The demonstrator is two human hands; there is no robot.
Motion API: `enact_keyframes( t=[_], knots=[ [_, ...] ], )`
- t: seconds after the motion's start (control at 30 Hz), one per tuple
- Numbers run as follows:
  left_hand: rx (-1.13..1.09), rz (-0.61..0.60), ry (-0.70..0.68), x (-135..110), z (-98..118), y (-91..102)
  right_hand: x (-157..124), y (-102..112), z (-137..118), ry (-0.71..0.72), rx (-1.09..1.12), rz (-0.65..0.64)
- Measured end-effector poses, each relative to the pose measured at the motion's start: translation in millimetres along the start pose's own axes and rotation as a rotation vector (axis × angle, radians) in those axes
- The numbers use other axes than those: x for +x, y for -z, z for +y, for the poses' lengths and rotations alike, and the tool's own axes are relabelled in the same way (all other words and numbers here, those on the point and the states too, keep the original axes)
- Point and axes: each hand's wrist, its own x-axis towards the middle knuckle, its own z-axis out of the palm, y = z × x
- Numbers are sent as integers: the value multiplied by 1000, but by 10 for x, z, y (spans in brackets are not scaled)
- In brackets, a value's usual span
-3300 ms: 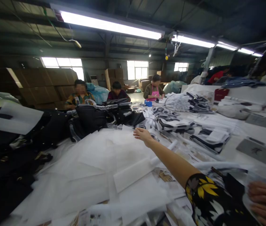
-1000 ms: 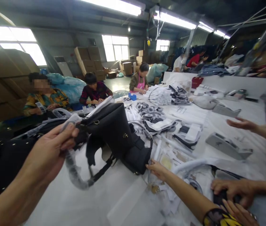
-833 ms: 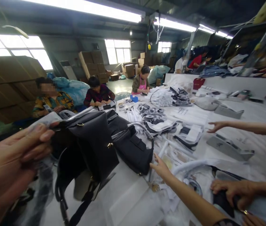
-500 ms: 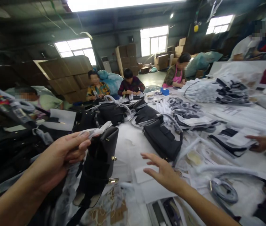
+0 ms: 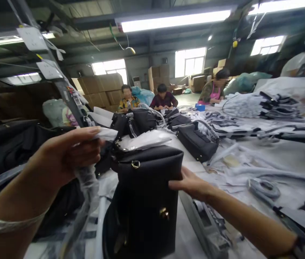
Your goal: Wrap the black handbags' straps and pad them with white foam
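Observation:
A black handbag (image 5: 147,194) with gold-coloured metal fittings stands turned end-on close in front of me. White paper (image 5: 149,139) shows at its top. My right hand (image 5: 192,182) grips the bag's right side, thumb on the near face and fingers hidden behind. At the bag's upper left, my left hand (image 5: 73,153) pinches a white-wrapped strap end (image 5: 108,134). Below that hand hangs a length of strap in clear plastic (image 5: 86,194); where it joins the bag is hidden.
Another black handbag (image 5: 197,142) lies on the table ahead, with more bags behind it. A coiled grey strap (image 5: 264,187) and piles of white-wrapped parts (image 5: 245,104) cover the right side. Several people sit across the table. A grey post (image 5: 63,88) rises at left.
The handbag has swung toward the middle and turned its end to me. My right hand, open and apart before, now grips its side. My left hand still pinches the white-wrapped strap.

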Motion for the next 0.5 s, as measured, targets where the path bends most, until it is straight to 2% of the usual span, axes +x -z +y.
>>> enact_keyframes(
  t=[0.17, 0.27, 0.4, 0.5],
  knots=[
    [101, -272, 15, -501, -455, -205, -1159, -925, 782, -83, 106, 108],
    [240, -370, 31, -741, -739, -374, -1704, -1383, 1271, -97, 135, 256],
    [435, -421, 29, -800, -1120, -575, -2134, -1846, 1593, -200, 355, 514],
    [609, -410, -2, -697, -1426, -638, -2275, -2034, 1703, -237, 517, 647]
  ],
)
